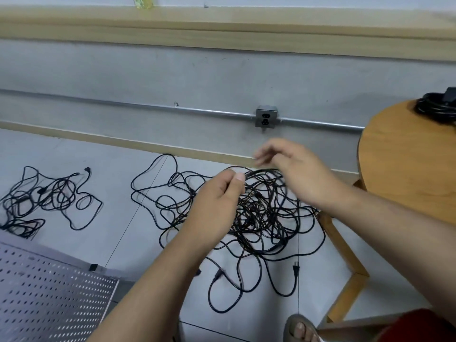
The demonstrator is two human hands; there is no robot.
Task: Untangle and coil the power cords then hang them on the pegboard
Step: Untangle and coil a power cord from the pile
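Note:
A large tangle of black power cords (pixel 261 213) lies on the grey floor in the middle of the view, with plug ends (pixel 295 269) trailing toward me. Both hands hover just above it. My left hand (pixel 217 196) pinches a cord strand between thumb and curled fingers at the tangle's upper left. That strand runs right to my right hand (pixel 293 169), which is blurred, with its fingers curled over the cord. A thin strand hangs straight down below my right wrist. The perforated metal pegboard (pixel 49 292) lies at the lower left.
A smaller tangle of black cords (pixel 47 196) lies on the floor at the left. A round wooden table (pixel 407 164) stands at the right with a coiled black cord (pixel 434 107) on it. A wall outlet (pixel 266 118) sits on a conduit. My sandalled foot (pixel 299 329) is at the bottom.

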